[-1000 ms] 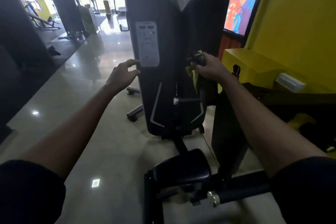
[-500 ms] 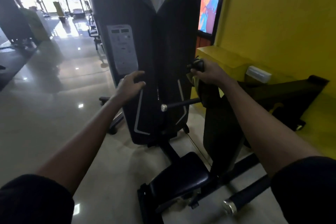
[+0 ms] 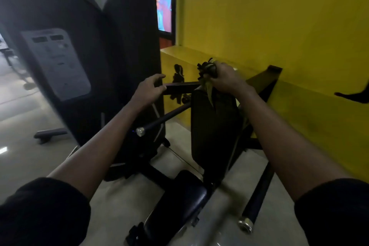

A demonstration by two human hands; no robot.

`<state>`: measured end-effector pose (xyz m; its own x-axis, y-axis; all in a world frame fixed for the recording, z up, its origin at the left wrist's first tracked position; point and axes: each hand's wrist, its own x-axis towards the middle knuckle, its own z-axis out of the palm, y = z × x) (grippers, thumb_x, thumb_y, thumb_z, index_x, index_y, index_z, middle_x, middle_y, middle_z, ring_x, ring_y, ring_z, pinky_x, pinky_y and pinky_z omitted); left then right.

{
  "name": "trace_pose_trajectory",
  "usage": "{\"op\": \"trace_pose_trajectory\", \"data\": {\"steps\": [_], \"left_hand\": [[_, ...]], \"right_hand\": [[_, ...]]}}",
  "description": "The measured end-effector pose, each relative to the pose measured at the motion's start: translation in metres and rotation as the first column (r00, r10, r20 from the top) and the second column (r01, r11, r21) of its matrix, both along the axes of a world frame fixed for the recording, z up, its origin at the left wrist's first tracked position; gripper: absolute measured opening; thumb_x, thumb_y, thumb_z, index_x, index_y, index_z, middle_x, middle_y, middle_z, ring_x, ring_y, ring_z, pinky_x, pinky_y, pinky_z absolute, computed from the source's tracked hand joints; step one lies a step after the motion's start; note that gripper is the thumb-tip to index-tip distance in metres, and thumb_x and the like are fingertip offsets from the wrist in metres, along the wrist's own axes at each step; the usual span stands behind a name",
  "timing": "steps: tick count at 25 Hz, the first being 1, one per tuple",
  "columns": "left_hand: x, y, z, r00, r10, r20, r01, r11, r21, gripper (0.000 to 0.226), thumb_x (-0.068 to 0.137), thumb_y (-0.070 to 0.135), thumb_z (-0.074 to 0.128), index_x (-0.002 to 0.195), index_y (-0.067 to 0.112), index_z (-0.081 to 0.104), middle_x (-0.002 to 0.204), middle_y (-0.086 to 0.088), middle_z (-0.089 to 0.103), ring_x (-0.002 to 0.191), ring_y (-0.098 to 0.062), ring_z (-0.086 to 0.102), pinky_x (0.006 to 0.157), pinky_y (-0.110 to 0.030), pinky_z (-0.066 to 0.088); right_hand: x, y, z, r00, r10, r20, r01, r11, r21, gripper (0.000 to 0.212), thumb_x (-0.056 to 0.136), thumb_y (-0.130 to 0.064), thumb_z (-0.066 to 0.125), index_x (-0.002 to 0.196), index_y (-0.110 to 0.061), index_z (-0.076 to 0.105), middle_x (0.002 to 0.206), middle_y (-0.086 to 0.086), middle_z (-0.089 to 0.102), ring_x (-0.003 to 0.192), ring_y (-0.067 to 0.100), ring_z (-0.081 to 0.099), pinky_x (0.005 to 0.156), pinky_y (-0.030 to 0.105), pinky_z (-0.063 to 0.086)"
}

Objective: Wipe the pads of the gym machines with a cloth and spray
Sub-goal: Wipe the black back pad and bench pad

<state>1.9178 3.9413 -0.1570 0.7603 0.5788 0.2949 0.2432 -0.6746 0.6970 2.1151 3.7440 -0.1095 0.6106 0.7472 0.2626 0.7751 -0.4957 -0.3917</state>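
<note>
My right hand (image 3: pixel 224 80) sits at the top edge of the upright pad (image 3: pixel 213 130). Its fingers are clenched round a bunched yellow-green cloth (image 3: pixel 209 91), whose tail hangs down over the pad's upper face. The same fist holds something dark (image 3: pixel 206 69) that sticks out at nine o'clock from the knuckles. It may be the spray, but the light is too dim for me to say.

My left hand (image 3: pixel 147 92) is at nine o'clock from the right one, apart from the cloth. Its fingers are half curled at the end of a black bar (image 3: pixel 180 86) that runs across towards the pad's top. I cannot tell whether they grasp the bar or only touch it.

What the next move turns on is that the pad lies straight at six o'clock from my right fingers. Its long axis runs twelve to six, with the top under the fist and the foot down by the seat (image 3: pixel 179 203) at seven o'clock. The right hand is much the nearer and has the cloth on the pad, so I judge the stroke should be a pull down that axis, with the left hand merely steadying. By my reading the wipe of this pad is only beginning, and the seat is not yet done.

The tower (image 3: pixel 111 66) stands at ten o'clock and the yellow wall (image 3: pixel 279 26) at two. Neither seems to crowd the stroke.
</note>
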Motion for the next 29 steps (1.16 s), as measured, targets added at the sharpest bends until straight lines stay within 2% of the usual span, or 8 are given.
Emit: {"op": "trace_pose_trajectory", "data": {"steps": [2,5,8,10,13,19,25,29], "left_hand": [[0.029,0.005,-0.01,0.996,-0.089,-0.008,0.089,0.996,-0.016,0.048,0.096,0.021,0.061,0.142,0.024,0.052,0.133,0.004,0.058,0.109,-0.004,0.055,0.077,-0.002,0.036],[0.062,0.013,-0.022,0.973,-0.228,-0.022,0.227,0.973,-0.042,0.046,0.097,0.021,0.058,0.142,0.03,0.052,0.13,0.005,0.061,0.089,0.006,0.055,0.063,-0.002,0.038],[0.087,0.028,-0.032,0.906,-0.423,-0.019,0.422,0.906,-0.044,0.051,0.097,0.021,0.054,0.144,0.039,0.049,0.133,-0.002,0.063,0.077,0.0,0.061,0.067,-0.019,0.047],[0.1,0.035,-0.037,0.859,-0.509,-0.052,0.508,0.861,-0.035,0.051,0.099,0.023,0.053,0.145,0.043,0.047,0.14,-0.004,0.059,0.098,-0.014,0.066,0.081,-0.032,0.05],[0.111,0.044,-0.047,0.795,-0.595,-0.118,0.596,0.802,-0.034,0.05,0.101,0.027,0.053,0.147,0.042,0.043,0.15,-0.002,0.05,0.133,-0.023,0.05,0.104,-0.036,0.042],[0.135,0.053,-0.058,0.712,-0.678,-0.183,0.684,0.729,-0.04,0.051,0.1,0.039,0.056,0.148,0.042,0.041,0.152,0.0,0.047,0.131,-0.025,0.052,0.105,-0.043,0.045],[0.153,0.052,-0.063,0.698,-0.705,-0.125,0.712,0.701,0.024,0.048,0.095,0.035,0.064,0.141,0.034,0.052,0.147,-0.005,0.049,0.135,-0.024,0.046,0.106,-0.038,0.04],[0.173,0.066,-0.058,0.612,-0.787,-0.086,0.785,0.617,-0.06,0.044,0.091,0.034,0.071,0.132,0.034,0.055,0.147,0.0,0.05,0.139,-0.021,0.043,0.108,-0.044,0.042]], "right_hand": [[0.004,-0.005,-0.006,0.995,-0.095,0.032,0.097,0.994,-0.055,0.046,0.098,-0.038,0.062,0.135,-0.012,0.052,0.134,0.015,0.056,0.12,0.033,0.055,0.096,0.051,0.05],[0.004,-0.008,-0.019,0.966,-0.254,0.052,0.26,0.95,-0.172,0.044,0.098,-0.042,0.06,0.132,-0.015,0.051,0.131,0.013,0.056,0.117,0.034,0.057,0.091,0.047,0.052],[-0.006,-0.005,-0.043,0.92,-0.387,0.059,0.391,0.898,-0.202,0.052,0.096,-0.045,0.061,0.138,-0.018,0.048,0.13,0.015,0.055,0.118,0.037,0.057,0.094,0.05,0.051],[-0.013,-0.001,-0.056,0.873,-0.484,0.069,0.488,0.855,-0.177,0.055,0.096,-0.047,0.06,0.141,-0.02,0.045,0.13,0.015,0.054,0.119,0.037,0.055,0.098,0.054,0.047],[-0.023,0.006,-0.068,0.82,-0.568,0.07,0.572,0.808,-0.143,0.058,0.094,-0.044,0.062,0.144,-0.023,0.043,0.135,0.013,0.052,0.127,0.036,0.05,0.104,0.056,0.037],[-0.027,0.015,-0.075,0.767,-0.639,0.064,0.642,0.76,-0.101,0.062,0.093,-0.042,0.064,0.147,-0.022,0.042,0.14,0.011,0.05,0.13,0.034,0.047,0.108,0.055,0.033],[-0.036,0.019,-0.088,0.732,-0.672,0.115,0.678,0.734,-0.03,0.059,0.087,-0.04,0.068,0.138,-0.022,0.047,0.136,0.009,0.052,0.126,0.032,0.05,0.106,0.051,0.036],[-0.036,0.016,-0.093,0.665,-0.736,0.124,0.734,0.675,0.072,0.058,0.085,-0.037,0.065,0.138,-0.019,0.05,0.132,0.009,0.056,0.122,0.031,0.053,0.103,0.05,0.037]]}}
